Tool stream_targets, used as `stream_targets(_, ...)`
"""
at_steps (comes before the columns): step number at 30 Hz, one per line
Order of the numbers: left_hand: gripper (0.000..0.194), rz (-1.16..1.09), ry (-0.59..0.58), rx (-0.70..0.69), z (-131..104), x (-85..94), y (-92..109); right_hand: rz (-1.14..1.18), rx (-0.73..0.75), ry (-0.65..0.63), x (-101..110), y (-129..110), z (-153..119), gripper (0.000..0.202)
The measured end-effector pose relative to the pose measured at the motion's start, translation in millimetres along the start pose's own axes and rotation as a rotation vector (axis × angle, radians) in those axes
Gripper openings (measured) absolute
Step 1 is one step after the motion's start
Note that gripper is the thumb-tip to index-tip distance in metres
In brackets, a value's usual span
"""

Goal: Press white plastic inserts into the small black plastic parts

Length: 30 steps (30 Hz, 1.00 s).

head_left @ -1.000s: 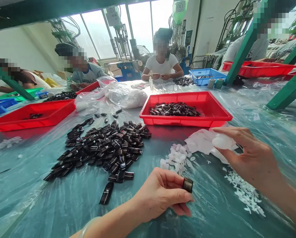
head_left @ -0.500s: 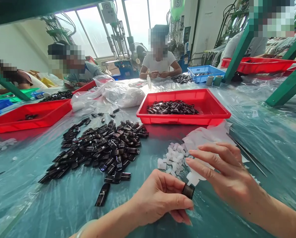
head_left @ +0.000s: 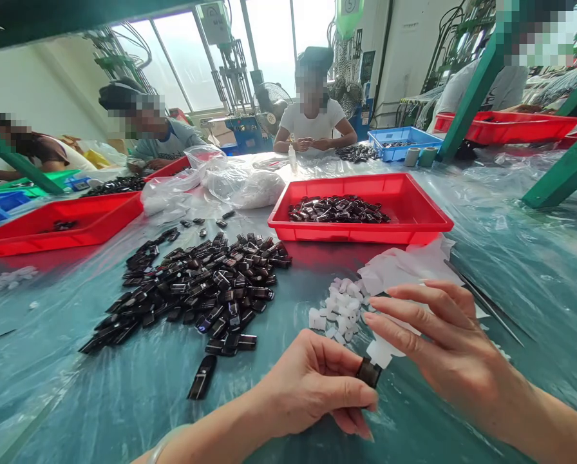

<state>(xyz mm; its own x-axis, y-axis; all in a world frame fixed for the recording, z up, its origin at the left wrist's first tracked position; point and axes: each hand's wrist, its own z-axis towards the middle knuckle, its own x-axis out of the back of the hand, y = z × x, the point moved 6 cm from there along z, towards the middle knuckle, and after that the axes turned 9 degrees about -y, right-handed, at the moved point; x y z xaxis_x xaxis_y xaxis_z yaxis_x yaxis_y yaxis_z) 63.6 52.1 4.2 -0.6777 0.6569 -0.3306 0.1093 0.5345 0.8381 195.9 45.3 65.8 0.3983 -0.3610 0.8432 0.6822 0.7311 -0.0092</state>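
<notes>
A circled "5" marks a green hopper in the background; the print on a shirt at the right is too small to read. Plastic film covers the worktop, with green posts rising at both sides. A red tray of dark parts stands beyond the hands; bare film separates the heap of glossy black parts from the left hand. Its fingers pinch a short, dark, tube-like part. The right hand has its fingers fanned over a translucent white piece meeting that part; its thumb is hidden, so its grip cannot be told. Tweezers lie just beyond, white bits nearby.
</notes>
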Motion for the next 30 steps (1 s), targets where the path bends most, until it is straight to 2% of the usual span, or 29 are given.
stream_targets(17,0.021,-0.019,-0.024,0.002,1.2,1.7,-3.2,0.018,0.044,0.012,2.1,-0.8,0.2,0.027)
stream_targets(24,0.022,-0.014,-0.045,0.011,2.1,-0.8,-4.8,-0.005,0.041,0.07,3.2,-5.7,0.7,0.029)
stream_targets(30,0.023,0.009,-0.011,0.008,1.6,1.8,-3.8,0.006,0.043,0.009,3.4,-3.7,1.4,0.028)
